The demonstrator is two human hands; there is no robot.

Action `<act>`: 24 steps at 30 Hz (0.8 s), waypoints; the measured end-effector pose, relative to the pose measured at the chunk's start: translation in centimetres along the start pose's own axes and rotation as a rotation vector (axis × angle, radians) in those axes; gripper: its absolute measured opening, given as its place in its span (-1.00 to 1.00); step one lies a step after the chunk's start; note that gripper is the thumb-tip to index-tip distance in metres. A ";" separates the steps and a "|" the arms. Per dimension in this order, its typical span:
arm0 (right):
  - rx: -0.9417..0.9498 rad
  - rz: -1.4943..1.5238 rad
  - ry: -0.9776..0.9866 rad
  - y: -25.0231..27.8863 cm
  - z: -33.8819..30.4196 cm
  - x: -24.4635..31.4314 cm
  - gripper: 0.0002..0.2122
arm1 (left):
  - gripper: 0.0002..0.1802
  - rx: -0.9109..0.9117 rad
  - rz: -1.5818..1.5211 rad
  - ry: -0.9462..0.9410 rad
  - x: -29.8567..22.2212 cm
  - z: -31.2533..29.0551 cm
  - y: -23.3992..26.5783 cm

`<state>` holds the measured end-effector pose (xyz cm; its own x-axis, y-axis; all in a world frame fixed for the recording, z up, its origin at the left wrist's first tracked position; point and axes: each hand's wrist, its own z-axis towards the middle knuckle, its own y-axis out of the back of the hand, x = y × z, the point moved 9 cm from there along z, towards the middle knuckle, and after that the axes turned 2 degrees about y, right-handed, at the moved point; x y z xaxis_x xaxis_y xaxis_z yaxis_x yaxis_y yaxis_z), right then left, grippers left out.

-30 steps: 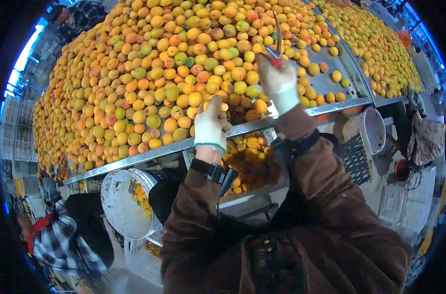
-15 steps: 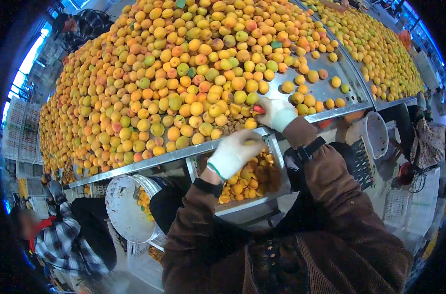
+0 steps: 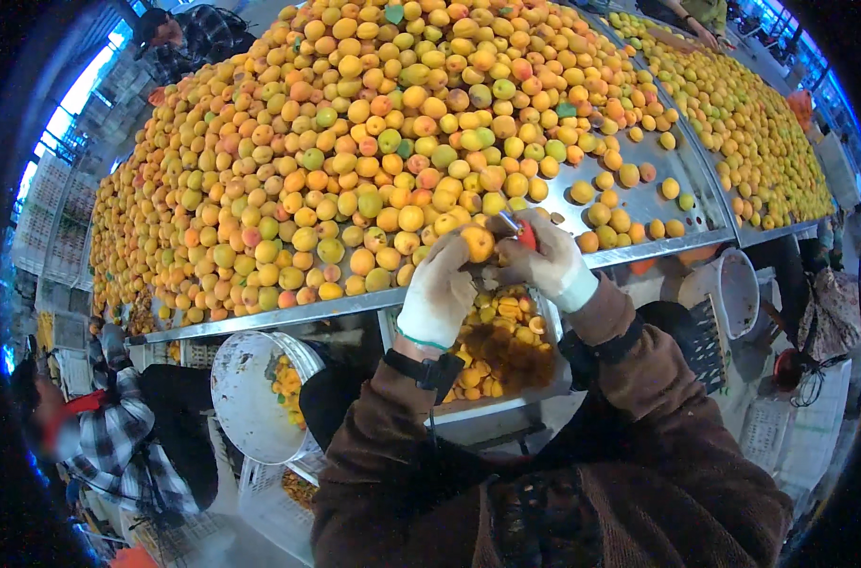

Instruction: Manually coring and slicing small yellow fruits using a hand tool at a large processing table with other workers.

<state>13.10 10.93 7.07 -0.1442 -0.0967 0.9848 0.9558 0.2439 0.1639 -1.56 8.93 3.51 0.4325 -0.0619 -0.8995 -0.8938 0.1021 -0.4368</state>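
Note:
My left hand (image 3: 440, 292), in a stained white glove, is closed on an orange-yellow apricot (image 3: 478, 243). My right hand (image 3: 551, 257), also gloved, grips a small red-handled knife (image 3: 525, 233) beside that fruit; a short metallic part shows above its fingers, and the blade's tip is hard to make out. Both hands are close together above the front edge of the metal table (image 3: 340, 308), which bears a large heap of apricots (image 3: 288, 180). Beneath them a tray (image 3: 506, 405) holds halved apricots (image 3: 487, 364), with a dark shadow across part of it.
A white bucket (image 3: 236, 393) with cut fruit stands at my left, another bucket (image 3: 736, 293) at the right. A second heap of apricots (image 3: 733, 123) lies beyond a metal divider. A person in plaid (image 3: 123, 426) sits at left; another person (image 3: 203, 38) is at the far left.
My left hand has risen from above the tray to the table edge and now holds an apricot. The right hand has drawn back slightly towards it with the knife. The view has shifted a little.

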 end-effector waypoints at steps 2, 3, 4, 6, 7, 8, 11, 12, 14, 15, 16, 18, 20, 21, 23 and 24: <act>-0.002 -0.114 0.007 0.1 -0.2 1.2 -0.77 | -0.71 0.015 -0.429 0.120 -0.2 0.1 -0.9; -0.008 -0.054 -0.005 0.0 -0.5 1.0 -0.78 | -0.70 0.006 -0.507 0.137 -0.6 0.3 -1.5; -0.014 0.007 -0.016 -0.4 -0.7 0.7 -0.78 | -0.69 -0.003 -0.584 0.156 -0.6 0.4 -1.9; 0.048 0.127 -0.024 -1.4 -0.9 -0.7 -0.79 | -0.65 0.056 0.365 -0.335 -4.3 -0.1 -1.3; 0.044 0.127 -0.023 -1.5 -1.0 -1.2 -0.79 | -0.66 0.077 0.401 -0.370 -4.1 -0.3 -1.3; 0.040 0.127 -0.022 -1.9 -1.2 -1.6 -0.79 | -0.68 0.098 0.435 -0.404 -4.0 -0.6 -1.4; 0.051 0.122 0.007 -2.3 -1.1 -1.7 -0.77 | -0.77 0.047 -0.411 0.039 -2.2 -0.3 -2.3; 0.038 0.114 0.020 -2.4 -1.2 -1.4 -0.77 | -0.80 -0.014 -0.460 0.124 -2.0 -0.4 -2.3; 0.053 0.102 -0.006 -2.3 -1.4 -1.3 -0.77 | -0.82 -0.007 -0.340 0.092 -2.1 -0.4 -1.9; 0.082 0.099 -0.044 -2.4 -1.5 -1.5 -0.77 | -0.81 0.058 -0.169 -0.024 -2.7 -0.6 -1.7; 0.111 0.097 -0.083 -2.5 -1.6 -1.7 -0.77 | -0.80 0.085 -0.015 -0.097 -2.9 -0.8 -1.6; 0.083 0.027 0.024 -2.5 -1.5 -0.8 -0.79 | -0.79 0.084 0.269 -0.209 -3.5 -1.0 -1.7; 0.073 0.074 -0.027 -2.5 -1.4 -1.0 -0.80 | -0.78 0.087 0.370 -0.191 -3.3 -0.8 -1.7; 0.083 0.161 -0.129 -2.7 -1.5 -1.3 -0.81 | -0.77 0.105 0.342 -0.140 -3.0 -0.8 -1.2; 0.080 0.213 -0.188 -3.0 -1.6 -1.8 -0.81 | -0.74 0.081 0.263 -0.074 -2.1 -0.7 -0.4; 0.065 0.176 -0.140 -2.9 -1.5 -1.9 -0.82 | -0.73 0.041 0.210 -0.063 -1.8 -0.5 -0.2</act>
<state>10.95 8.99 4.68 -0.0149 0.0871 0.9961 0.9515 0.3073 -0.0126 -2.16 8.56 5.20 0.2450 0.0268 -0.9692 -0.9600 0.1464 -0.2386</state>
